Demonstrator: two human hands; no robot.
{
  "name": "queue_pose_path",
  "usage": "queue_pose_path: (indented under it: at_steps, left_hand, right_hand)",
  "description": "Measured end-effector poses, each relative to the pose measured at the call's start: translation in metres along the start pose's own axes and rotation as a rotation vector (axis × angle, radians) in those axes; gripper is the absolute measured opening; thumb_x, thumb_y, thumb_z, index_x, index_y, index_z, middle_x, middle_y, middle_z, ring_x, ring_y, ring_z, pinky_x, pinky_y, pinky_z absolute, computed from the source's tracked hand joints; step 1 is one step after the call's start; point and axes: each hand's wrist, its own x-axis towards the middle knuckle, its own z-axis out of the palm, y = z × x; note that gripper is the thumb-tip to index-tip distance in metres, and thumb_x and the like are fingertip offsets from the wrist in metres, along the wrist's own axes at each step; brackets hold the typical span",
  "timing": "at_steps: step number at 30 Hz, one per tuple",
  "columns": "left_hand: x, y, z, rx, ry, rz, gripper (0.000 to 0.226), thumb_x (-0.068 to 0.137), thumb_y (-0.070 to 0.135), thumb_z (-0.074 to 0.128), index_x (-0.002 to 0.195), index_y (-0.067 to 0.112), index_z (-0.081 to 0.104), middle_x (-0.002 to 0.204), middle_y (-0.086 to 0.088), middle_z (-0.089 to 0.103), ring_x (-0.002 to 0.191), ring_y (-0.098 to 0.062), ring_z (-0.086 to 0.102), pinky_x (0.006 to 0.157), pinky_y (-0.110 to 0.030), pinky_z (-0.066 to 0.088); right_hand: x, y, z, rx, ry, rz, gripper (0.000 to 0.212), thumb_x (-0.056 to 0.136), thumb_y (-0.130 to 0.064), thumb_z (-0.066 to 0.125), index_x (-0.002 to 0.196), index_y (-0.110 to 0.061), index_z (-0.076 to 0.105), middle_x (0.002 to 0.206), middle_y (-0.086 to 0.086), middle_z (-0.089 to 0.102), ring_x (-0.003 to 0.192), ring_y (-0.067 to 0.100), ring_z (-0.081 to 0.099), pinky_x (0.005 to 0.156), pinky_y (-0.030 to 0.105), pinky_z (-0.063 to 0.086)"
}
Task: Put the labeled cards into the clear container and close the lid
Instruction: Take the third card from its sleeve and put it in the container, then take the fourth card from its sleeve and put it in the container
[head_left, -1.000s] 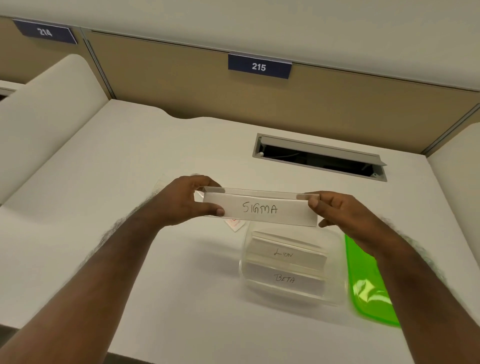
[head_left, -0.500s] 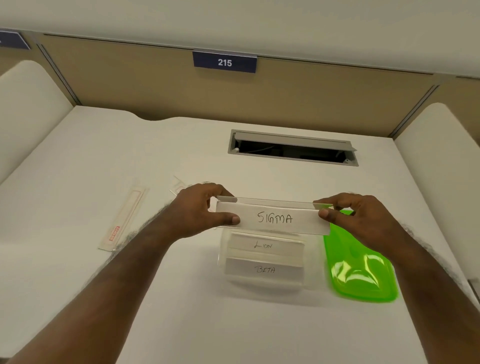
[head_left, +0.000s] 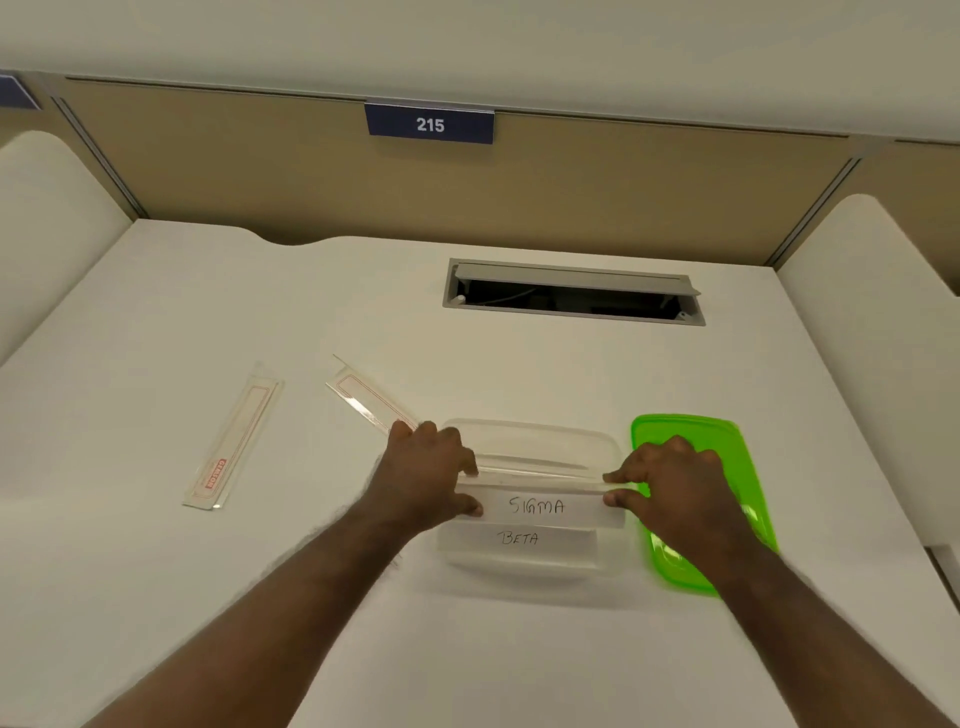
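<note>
A folded white card marked SIGMA (head_left: 540, 506) is held by its two ends, low over the clear container (head_left: 530, 434). My left hand (head_left: 428, 475) pinches the card's left end and my right hand (head_left: 670, 480) pinches its right end. Inside the container, just in front of the SIGMA card, lies a card marked BETA (head_left: 519, 539); another card behind it is hidden by the one I hold. The green lid (head_left: 696, 431) lies flat on the desk to the right of the container, partly under my right hand.
Two clear plastic sleeves with red print lie on the white desk: one (head_left: 234, 436) far to the left, one (head_left: 369, 397) just behind my left hand. An open cable slot (head_left: 571, 293) sits at the back of the desk. Partition walls rise on both sides.
Both hands have lowered the SIGMA card down toward the container, so it now covers the card that lay behind BETA. The camera has tilted and shifted, bringing the two sleeves into view.
</note>
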Motion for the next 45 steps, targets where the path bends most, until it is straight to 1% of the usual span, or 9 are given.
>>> queue_pose_path:
  at_steps: [5, 13, 20, 25, 29, 33, 36, 41, 45]
  left_hand:
    - [0.003, 0.012, 0.021, 0.198, -0.011, 0.059, 0.047, 0.073, 0.06, 0.068, 0.107, 0.027, 0.068, 0.108, 0.004, 0.065, 0.105, -0.024, 0.053, 0.093, -0.043, 0.028]
    - [0.001, 0.019, 0.035, 0.3, -0.072, 0.1, 0.034, 0.077, 0.037, 0.071, 0.1, 0.011, 0.07, 0.098, -0.007, 0.066, 0.099, -0.03, 0.054, 0.096, -0.046, 0.029]
    - [0.003, 0.029, 0.039, 0.305, -0.104, 0.072, 0.015, 0.083, 0.009, 0.056, 0.094, 0.004, 0.066, 0.096, -0.012, 0.066, 0.1, -0.033, 0.054, 0.103, -0.047, 0.026]
    - [0.004, 0.027, 0.041, 0.312, -0.113, 0.092, 0.028, 0.084, 0.029, 0.063, 0.101, 0.007, 0.067, 0.104, -0.012, 0.066, 0.102, -0.033, 0.054, 0.101, -0.048, 0.029]
    - [0.004, 0.011, 0.033, 0.123, 0.073, 0.058, 0.038, 0.088, 0.049, 0.051, 0.108, 0.023, 0.069, 0.107, -0.001, 0.066, 0.102, -0.026, 0.057, 0.09, -0.041, 0.034]
    - [0.01, -0.027, 0.015, -0.025, 0.299, -0.111, 0.026, 0.087, 0.044, 0.053, 0.099, 0.03, 0.072, 0.095, 0.006, 0.069, 0.092, -0.023, 0.063, 0.083, -0.039, 0.037]
    - [0.016, -0.061, 0.007, -0.048, 0.374, -0.264, 0.021, 0.084, 0.037, 0.06, 0.098, 0.029, 0.073, 0.093, 0.004, 0.071, 0.09, -0.025, 0.064, 0.08, -0.039, 0.037]
    - [0.029, -0.118, 0.01, -0.019, 0.387, -0.397, 0.028, 0.081, 0.03, 0.066, 0.107, 0.024, 0.071, 0.102, -0.003, 0.071, 0.094, -0.031, 0.063, 0.084, -0.043, 0.039]
    - [0.037, -0.155, 0.016, 0.029, 0.306, -0.447, 0.038, 0.087, 0.034, 0.061, 0.123, 0.024, 0.063, 0.116, -0.006, 0.066, 0.104, -0.032, 0.06, 0.088, -0.044, 0.039]
  right_hand:
    - [0.001, -0.011, 0.024, -0.259, -0.075, -0.046, 0.032, 0.082, -0.06, 0.053, 0.105, -0.045, 0.068, 0.106, -0.013, 0.063, 0.105, 0.018, 0.05, 0.079, 0.038, 0.026]
    - [0.004, -0.023, 0.039, -0.441, -0.132, -0.168, 0.031, 0.076, -0.055, 0.064, 0.088, -0.028, 0.074, 0.093, -0.003, 0.063, 0.097, 0.025, 0.053, 0.08, 0.042, 0.027]
    - [0.01, -0.032, 0.046, -0.489, -0.193, -0.208, 0.037, 0.081, -0.05, 0.06, 0.101, -0.02, 0.068, 0.106, 0.003, 0.06, 0.107, 0.029, 0.047, 0.089, 0.046, 0.022]
    - [0.013, -0.033, 0.045, -0.463, -0.201, -0.187, 0.039, 0.079, -0.056, 0.059, 0.101, -0.025, 0.069, 0.106, 0.0, 0.061, 0.107, 0.026, 0.048, 0.089, 0.047, 0.022]
    - [0.018, -0.038, 0.033, -0.366, -0.105, -0.121, 0.042, 0.077, -0.067, 0.053, 0.1, -0.035, 0.068, 0.105, -0.008, 0.063, 0.105, 0.021, 0.052, 0.085, 0.043, 0.023]
    - [0.034, -0.053, 0.015, -0.287, 0.019, -0.112, 0.037, 0.08, -0.064, 0.051, 0.099, -0.037, 0.068, 0.104, -0.01, 0.066, 0.102, 0.019, 0.055, 0.083, 0.041, 0.026]
    - [0.052, -0.076, 0.005, -0.211, 0.058, -0.118, 0.034, 0.084, -0.06, 0.05, 0.101, -0.037, 0.068, 0.108, -0.009, 0.065, 0.104, 0.02, 0.055, 0.085, 0.042, 0.026]
    - [0.083, -0.129, 0.005, -0.138, 0.093, -0.185, 0.032, 0.086, -0.055, 0.05, 0.103, -0.034, 0.068, 0.112, -0.004, 0.065, 0.105, 0.023, 0.054, 0.087, 0.045, 0.027]
    - [0.103, -0.17, 0.021, -0.186, 0.1, -0.237, 0.035, 0.086, -0.053, 0.053, 0.106, -0.03, 0.068, 0.112, -0.001, 0.064, 0.105, 0.025, 0.054, 0.088, 0.046, 0.029]
